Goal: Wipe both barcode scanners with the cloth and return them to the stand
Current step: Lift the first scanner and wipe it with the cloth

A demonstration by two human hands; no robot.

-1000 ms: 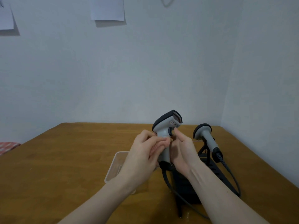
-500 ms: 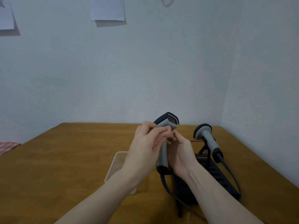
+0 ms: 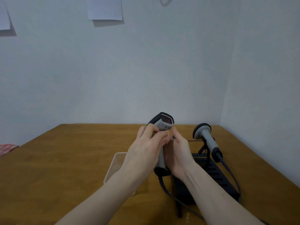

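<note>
Turned further since a second ago: grey handheld barcode scanner with black trim (image 3: 164, 123), red window now swung toward 5 o'clock. Shifted up toward 12 o'clock over its neck: left hand (image 3: 146, 150). Opened, thumb lifted: right hand (image 3: 178, 153).

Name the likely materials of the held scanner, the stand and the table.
Held scanner: matte grey plastic by its moulded look, with a darker hood, perhaps rubber. Stand: matte black with slots, metal or plastic; cannot tell. Table: brown wood or laminate with a dull sheen.
</note>
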